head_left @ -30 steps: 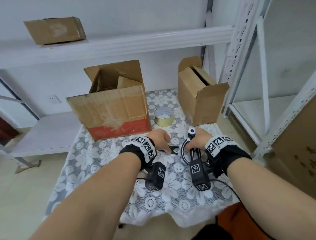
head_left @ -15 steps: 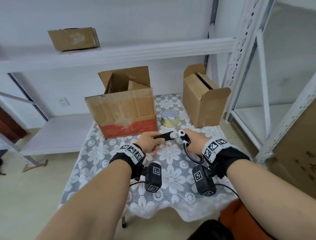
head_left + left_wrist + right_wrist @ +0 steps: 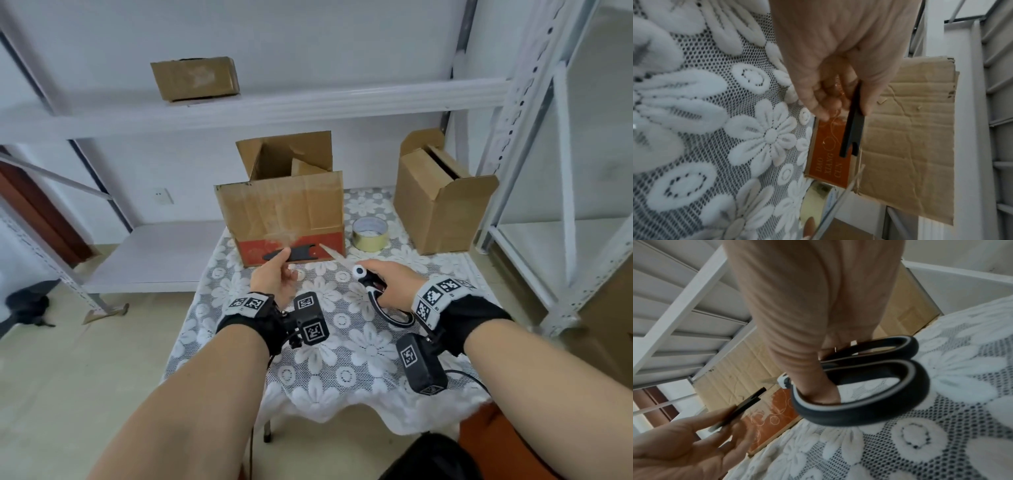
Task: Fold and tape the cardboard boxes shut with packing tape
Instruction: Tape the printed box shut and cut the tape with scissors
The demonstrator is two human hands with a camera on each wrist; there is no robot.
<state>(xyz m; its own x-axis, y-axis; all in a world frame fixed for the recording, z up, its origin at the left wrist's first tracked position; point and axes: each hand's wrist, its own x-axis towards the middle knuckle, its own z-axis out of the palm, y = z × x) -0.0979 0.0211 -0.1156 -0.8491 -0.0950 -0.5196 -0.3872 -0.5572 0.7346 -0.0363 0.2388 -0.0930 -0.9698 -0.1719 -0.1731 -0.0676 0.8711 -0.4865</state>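
Note:
A large open cardboard box (image 3: 284, 212) with a red band stands at the table's back, a smaller open box (image 3: 442, 202) to its right. A roll of packing tape (image 3: 370, 233) lies between them. My left hand (image 3: 274, 277) pinches a black blade cover (image 3: 291, 254) in front of the large box; the left wrist view shows that cover (image 3: 852, 129) between thumb and fingers. My right hand (image 3: 390, 284) grips scissors (image 3: 373, 294) by the black loop handles (image 3: 869, 386). Their bare blade (image 3: 331, 253) points toward the cover, apart from it.
A lace flower cloth (image 3: 342, 359) covers the small table. White metal shelving (image 3: 565, 171) stands close on the right and behind. A closed box (image 3: 195, 78) sits on the upper shelf, and a low white shelf (image 3: 154, 253) lies to the left.
Both hands rose from the table. My left hand drew the black cover off the scissor blade and moved it left, leaving the blade bare in my right hand.

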